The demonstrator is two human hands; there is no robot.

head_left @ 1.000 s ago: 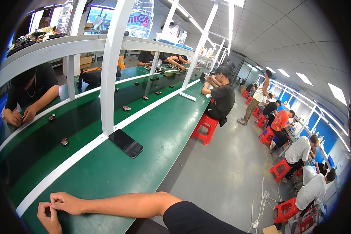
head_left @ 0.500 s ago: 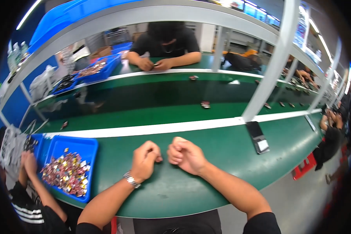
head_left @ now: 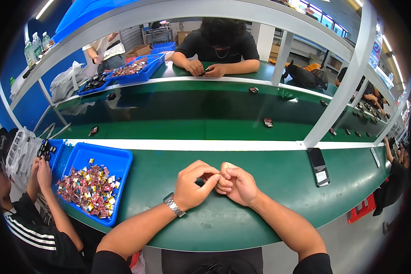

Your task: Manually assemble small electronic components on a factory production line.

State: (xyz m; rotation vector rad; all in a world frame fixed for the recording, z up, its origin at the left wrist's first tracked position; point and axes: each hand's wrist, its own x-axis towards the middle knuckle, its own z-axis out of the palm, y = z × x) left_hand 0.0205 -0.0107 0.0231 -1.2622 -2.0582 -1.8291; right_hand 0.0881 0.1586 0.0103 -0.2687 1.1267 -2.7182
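Observation:
Above the green table, my left hand (head_left: 194,187) and my right hand (head_left: 240,186) meet at the fingertips. The left thumb and forefinger are pinched against the curled fingers of the right. Anything held between them is too small or hidden to make out. A metal-banded watch (head_left: 174,204) circles my left wrist. Left of my hands stands a blue tray (head_left: 126,170) heaped with small reddish circuit boards (head_left: 89,189) bearing yellow and white bits.
A white ledge (head_left: 192,144) divides the table (head_left: 169,235) from a green belt (head_left: 187,130) carrying scattered small parts. A dark flat case (head_left: 317,162) lies right, near a metal post (head_left: 345,75). Co-workers sit at the left (head_left: 41,237) and opposite (head_left: 217,45).
My hands were slightly apart and have come together at the fingertips. The left fingers now reach onto the right hand. The whole view has shifted a little.

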